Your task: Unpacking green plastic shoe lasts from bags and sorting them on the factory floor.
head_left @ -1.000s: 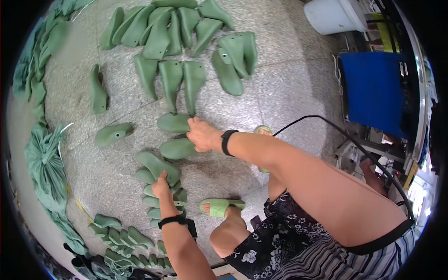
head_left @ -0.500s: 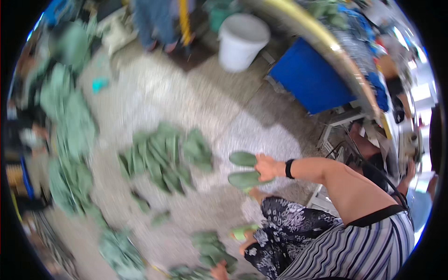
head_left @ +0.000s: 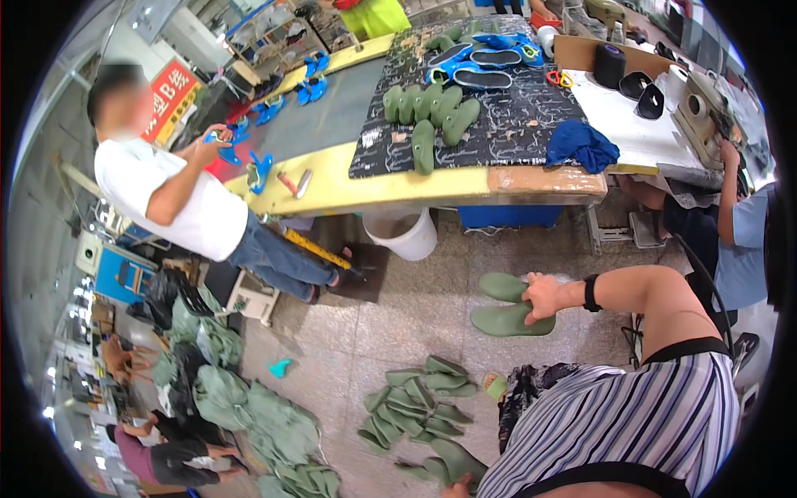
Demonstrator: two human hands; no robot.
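My right hand point(head_left: 541, 299), with a black band at its wrist, grips a pair of green shoe lasts point(head_left: 513, 320) side by side above the floor. At the lower edge my left hand point(head_left: 458, 488) closes on the end of another green shoe last point(head_left: 457, 459); most of its fingers are hidden. A heap of loose green shoe lasts point(head_left: 404, 407) lies on the floor beyond it. Up on the workbench several more green shoe lasts point(head_left: 423, 106) stand grouped on a black patterned mat point(head_left: 519, 124).
The workbench's yellow edge point(head_left: 357, 178) runs across ahead, with blue shoes point(head_left: 481, 79) on top. A white bucket point(head_left: 407, 235) stands below. Green sacks point(head_left: 257, 415) lie at left. One co-worker point(head_left: 170, 191) handles a blue shoe; another point(head_left: 743, 249) sits by a sewing machine point(head_left: 697, 116).
My view has risen from the floor to take in the workbench and the co-worker. The right hand still holds its two shoe lasts; the left stays low, at the shoe lasts.
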